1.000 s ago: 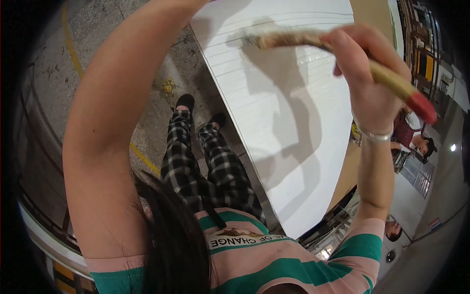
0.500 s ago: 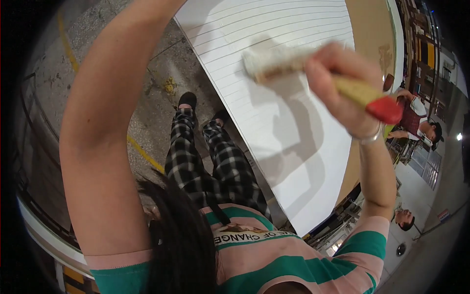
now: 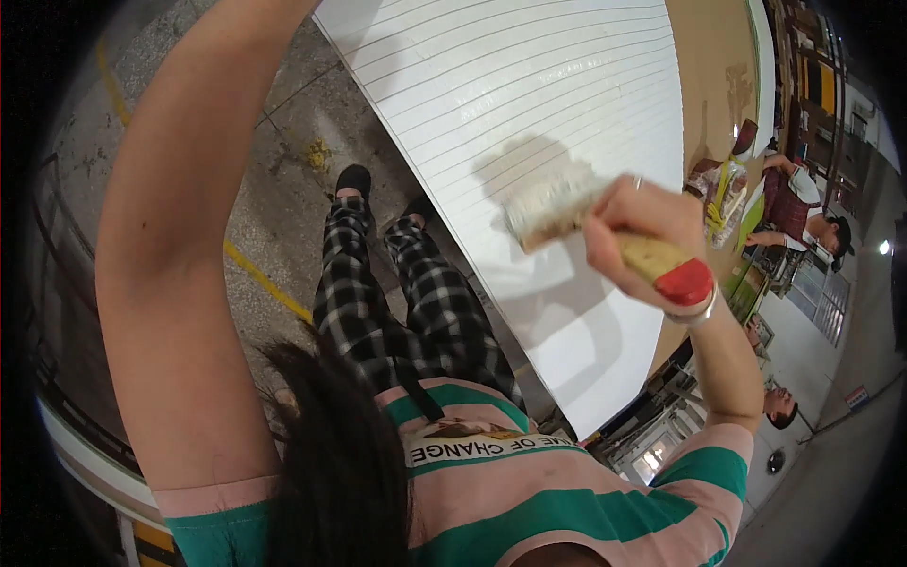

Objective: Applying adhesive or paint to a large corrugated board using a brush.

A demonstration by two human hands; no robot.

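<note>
My right hand [image 3: 652,222] is closed around the wooden handle of a wide paintbrush [image 3: 553,203]. The handle ends in red, and the pale bristles point left over a stack of white lined paper [image 3: 444,123]. A shadow of the brush and arm falls across the sheet; whether the bristles touch it I cannot tell. Wet, shiny streaks show on the ruled part beyond the brush. My left arm [image 3: 179,170] stretches up past the top edge of the picture, so the left hand is hidden.
Brown board [image 3: 704,85] runs along the paper's right side. On it lie a clear plastic bundle [image 3: 723,194] and a dark red object [image 3: 744,137]. Two other people are at the right, one in a dark cap [image 3: 841,236]. A yellow line [image 3: 265,281] crosses the speckled floor.
My right hand and the brush have come down the sheet, closer to my body. The clear plastic bundle behind the hand now shows. The view has shifted slightly.
</note>
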